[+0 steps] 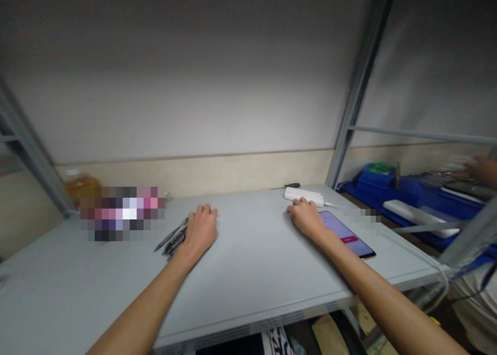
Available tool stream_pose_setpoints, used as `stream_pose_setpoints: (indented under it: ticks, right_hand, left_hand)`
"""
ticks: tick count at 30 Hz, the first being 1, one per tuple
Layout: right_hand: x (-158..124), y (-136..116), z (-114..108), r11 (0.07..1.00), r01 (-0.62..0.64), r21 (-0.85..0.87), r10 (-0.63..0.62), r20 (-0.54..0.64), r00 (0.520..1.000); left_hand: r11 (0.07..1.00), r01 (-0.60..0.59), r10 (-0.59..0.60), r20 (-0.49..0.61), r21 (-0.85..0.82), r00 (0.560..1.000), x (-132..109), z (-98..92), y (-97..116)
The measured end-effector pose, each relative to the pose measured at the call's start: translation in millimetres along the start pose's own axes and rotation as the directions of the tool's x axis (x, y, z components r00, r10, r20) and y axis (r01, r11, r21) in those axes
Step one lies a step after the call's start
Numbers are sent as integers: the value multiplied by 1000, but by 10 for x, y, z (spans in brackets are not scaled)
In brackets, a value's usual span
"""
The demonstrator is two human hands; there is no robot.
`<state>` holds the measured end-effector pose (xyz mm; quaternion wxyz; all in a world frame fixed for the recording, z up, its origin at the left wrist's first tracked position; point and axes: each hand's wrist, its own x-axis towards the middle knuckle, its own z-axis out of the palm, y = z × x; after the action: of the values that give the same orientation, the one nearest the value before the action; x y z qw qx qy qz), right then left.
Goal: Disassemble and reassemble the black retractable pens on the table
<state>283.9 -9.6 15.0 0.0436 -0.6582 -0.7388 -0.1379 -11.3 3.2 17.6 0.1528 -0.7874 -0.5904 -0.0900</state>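
Note:
My left hand (202, 226) lies palm down on the pale grey table (256, 272), fingers loosely curled and holding nothing. Several dark pens (173, 237) lie just left of it, touching its side. My right hand (306, 216) also rests palm down with its fingers apart and nothing in them. It sits beside a smartphone (349, 236) with a lit screen and just in front of a white power bank (305, 195).
A bottle of amber liquid (79, 184) stands at the back left beside a blurred-out patch. Grey metal posts (359, 86) frame the table. To the right is a blue tray (411, 194) with parts, and another person's hand (483, 169) reaches there.

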Motion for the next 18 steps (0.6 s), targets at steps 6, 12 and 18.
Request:
stream_pose_setpoints:
  ticks: [6, 12, 18]
  right_hand:
    - [17, -102, -28, 998, 69, 7, -69, 49, 996]
    - [-21, -101, -51, 995, 96, 19, -97, 68, 993]
    - [5, -253, -68, 985, 156, 71, -159, 45, 986]
  left_hand:
    - [998, 29, -31, 36, 52, 999, 6, 45, -17]
    - [999, -2, 0, 68, 38, 998, 19, 92, -44]
    - [997, 66, -66, 8, 47, 998, 14, 68, -3]
